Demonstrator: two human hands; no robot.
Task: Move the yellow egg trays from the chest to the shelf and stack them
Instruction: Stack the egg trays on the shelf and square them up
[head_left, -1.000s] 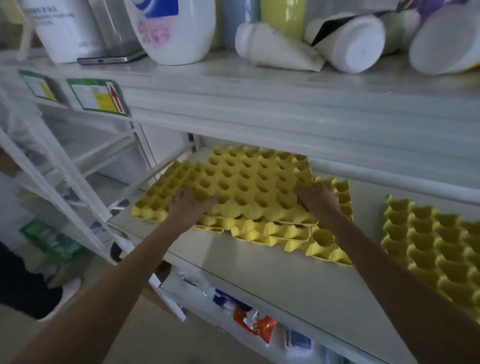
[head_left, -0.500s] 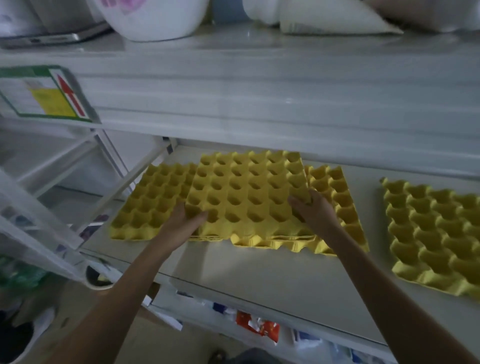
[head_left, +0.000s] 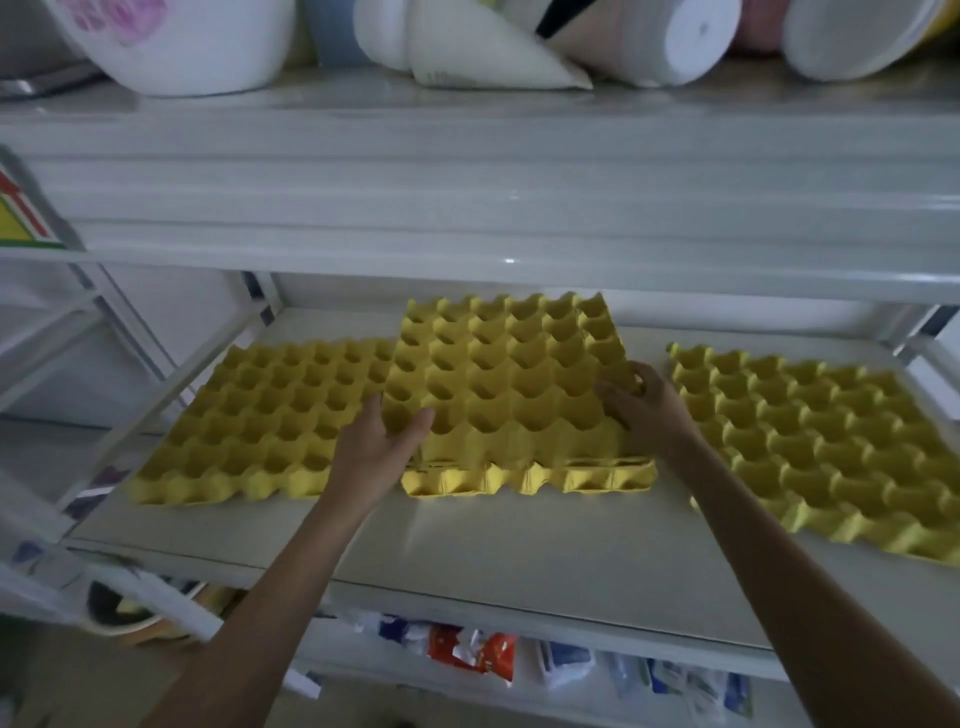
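Three groups of yellow egg trays lie on the white shelf (head_left: 467, 540). In the middle, the top tray (head_left: 498, 379) sits on a small stack (head_left: 530, 475). My left hand (head_left: 382, 447) grips its front left corner, thumb on top. My right hand (head_left: 644, 402) holds its right edge with the fingers curled into a cup. A single tray (head_left: 270, 415) lies flat to the left, partly under the middle stack. Another tray (head_left: 821, 436) lies to the right, apart from the stack.
The upper shelf (head_left: 467, 171) hangs low over the trays and carries white tubs (head_left: 171, 41) and bottles (head_left: 467, 47). Packets (head_left: 467, 649) fill the level below. A white shelf frame (head_left: 78, 332) stands at the left.
The top tray has shifted right and squared up over the middle stack, uncovering the left tray. Both hands went with it. The camera has turned to the right.
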